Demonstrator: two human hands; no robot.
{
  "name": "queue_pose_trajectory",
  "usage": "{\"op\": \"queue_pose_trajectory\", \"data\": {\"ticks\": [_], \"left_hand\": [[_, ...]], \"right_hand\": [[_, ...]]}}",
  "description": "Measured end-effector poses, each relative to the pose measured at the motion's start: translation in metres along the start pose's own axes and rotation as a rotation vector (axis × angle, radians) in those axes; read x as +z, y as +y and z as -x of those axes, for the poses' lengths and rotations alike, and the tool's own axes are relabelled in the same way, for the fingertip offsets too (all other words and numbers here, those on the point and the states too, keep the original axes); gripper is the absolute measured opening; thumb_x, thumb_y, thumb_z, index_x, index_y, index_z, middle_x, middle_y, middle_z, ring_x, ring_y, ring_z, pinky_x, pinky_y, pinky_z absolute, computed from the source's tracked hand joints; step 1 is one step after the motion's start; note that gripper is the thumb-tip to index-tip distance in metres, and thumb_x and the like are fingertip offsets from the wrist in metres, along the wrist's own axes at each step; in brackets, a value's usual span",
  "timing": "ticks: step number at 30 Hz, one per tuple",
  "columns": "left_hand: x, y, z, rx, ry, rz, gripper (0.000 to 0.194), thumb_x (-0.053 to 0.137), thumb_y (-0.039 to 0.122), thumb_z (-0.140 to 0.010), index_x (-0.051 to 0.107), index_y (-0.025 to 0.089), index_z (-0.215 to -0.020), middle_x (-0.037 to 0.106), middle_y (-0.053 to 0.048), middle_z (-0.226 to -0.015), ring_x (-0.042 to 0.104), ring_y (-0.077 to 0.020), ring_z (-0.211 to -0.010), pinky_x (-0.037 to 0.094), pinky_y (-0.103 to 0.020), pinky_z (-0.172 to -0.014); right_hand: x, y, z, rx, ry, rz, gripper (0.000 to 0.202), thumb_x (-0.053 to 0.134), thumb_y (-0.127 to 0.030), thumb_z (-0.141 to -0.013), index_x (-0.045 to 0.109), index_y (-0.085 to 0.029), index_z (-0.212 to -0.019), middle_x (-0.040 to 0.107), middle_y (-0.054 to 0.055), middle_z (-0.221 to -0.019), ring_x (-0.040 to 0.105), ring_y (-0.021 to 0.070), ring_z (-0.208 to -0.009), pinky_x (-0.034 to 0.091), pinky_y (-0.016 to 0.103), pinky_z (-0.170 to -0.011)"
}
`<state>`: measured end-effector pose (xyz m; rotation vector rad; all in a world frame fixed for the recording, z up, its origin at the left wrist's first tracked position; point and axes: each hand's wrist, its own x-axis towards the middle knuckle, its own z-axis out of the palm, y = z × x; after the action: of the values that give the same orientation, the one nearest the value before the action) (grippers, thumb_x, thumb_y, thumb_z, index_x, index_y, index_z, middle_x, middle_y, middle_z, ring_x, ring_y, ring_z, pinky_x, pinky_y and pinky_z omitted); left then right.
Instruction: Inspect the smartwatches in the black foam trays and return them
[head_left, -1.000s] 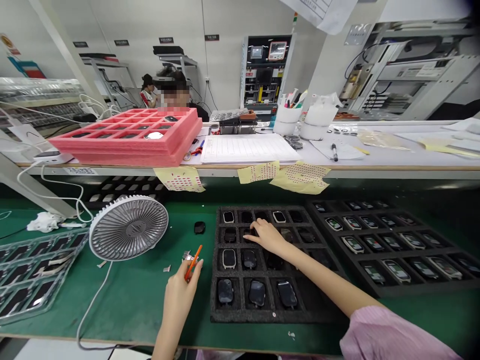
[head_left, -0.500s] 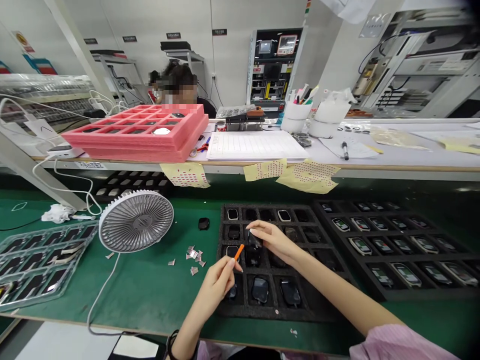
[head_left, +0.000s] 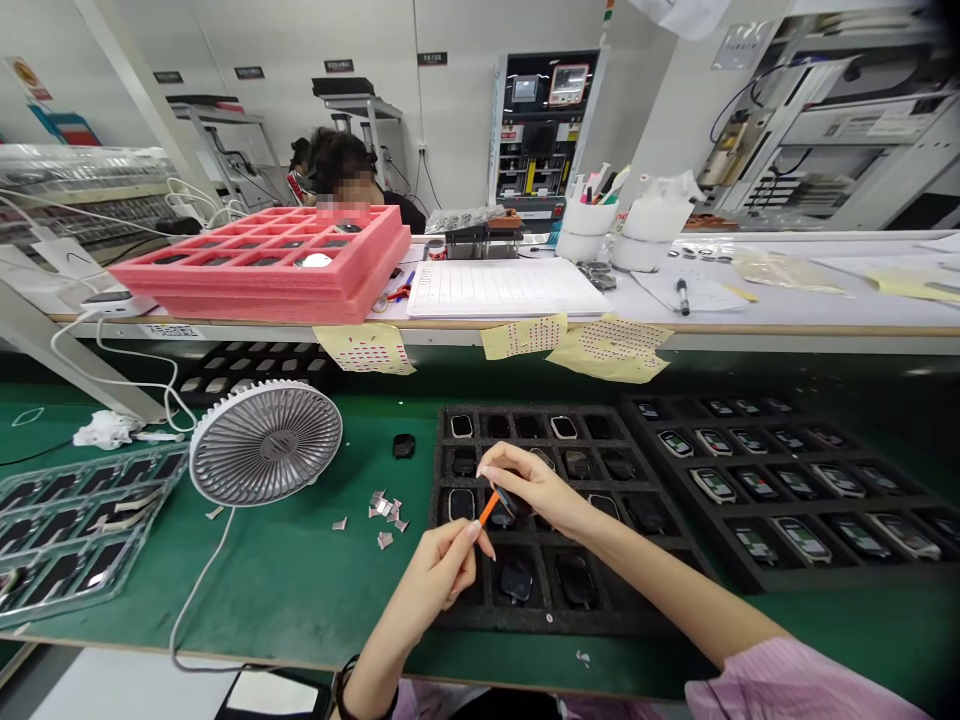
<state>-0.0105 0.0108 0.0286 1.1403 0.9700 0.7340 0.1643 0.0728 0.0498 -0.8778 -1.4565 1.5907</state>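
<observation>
"Smartwatch (head_left: 508,502), dark-faced: where is it?"

"Over the black foam tray (head_left: 510,617) on the green worktop (head_left: 300,590), between the two hands."

"How do they stand?"

"The left hand (head_left: 442,570) pinches an orange stick (head_left: 488,509), its tip at the watch; I can't tell if they touch. The right hand (head_left: 529,490) pinches the watch, partly hiding it."

"Farther off?"

"A round fan (head_left: 266,445) to the left, then a pink foam tray (head_left: 247,305) on the shelf (head_left: 450,324), and a person (head_left: 337,155) behind it."
</observation>
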Motion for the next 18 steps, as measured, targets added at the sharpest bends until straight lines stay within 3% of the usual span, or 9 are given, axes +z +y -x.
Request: {"op": "queue_pose_trajectory", "data": {"ticks": [7, 12, 18], "left_hand": [[-0.002, 0.006, -0.001, -0.021, -0.061, 0.080, 0.050, 0.052, 0.064, -0.082, 0.058, 0.014, -0.076, 0.030, 0.012, -0.037, 0.014, -0.0025, -0.030, 0.017, -0.015, -0.030], [-0.006, 0.013, 0.004, -0.043, -0.065, 0.041, 0.048, 0.052, 0.060, -0.084, 0.060, 0.013, -0.076, 0.031, 0.011, -0.038, 0.016, -0.0025, -0.031, 0.015, -0.015, -0.030], [0.006, 0.004, 0.001, 0.029, -0.010, 0.169, 0.046, 0.054, 0.061, -0.082, 0.056, 0.015, -0.073, 0.029, 0.012, -0.038, 0.013, -0.0022, -0.032, 0.015, -0.014, -0.031]], "right_hand": [[0.008, 0.003, -0.002, 0.096, -0.089, -0.326, 0.024, 0.063, -0.044, -0.084, 0.055, -0.022, -0.088, 0.047, -0.009, -0.058, 0.030, 0.0030, -0.034, 0.018, 0.017, -0.034], [0.006, -0.003, -0.002, 0.007, -0.032, -0.145, 0.020, 0.068, -0.037, -0.082, 0.061, -0.018, -0.083, 0.052, -0.005, -0.064, 0.044, 0.0050, -0.050, 0.032, 0.016, -0.042], [0.019, 0.004, -0.002, 0.129, -0.096, -0.541, 0.024, 0.068, -0.040, -0.080, 0.055, -0.023, -0.092, 0.047, -0.010, -0.057, 0.023, 0.0011, -0.033, 0.013, 0.015, -0.032]]}}
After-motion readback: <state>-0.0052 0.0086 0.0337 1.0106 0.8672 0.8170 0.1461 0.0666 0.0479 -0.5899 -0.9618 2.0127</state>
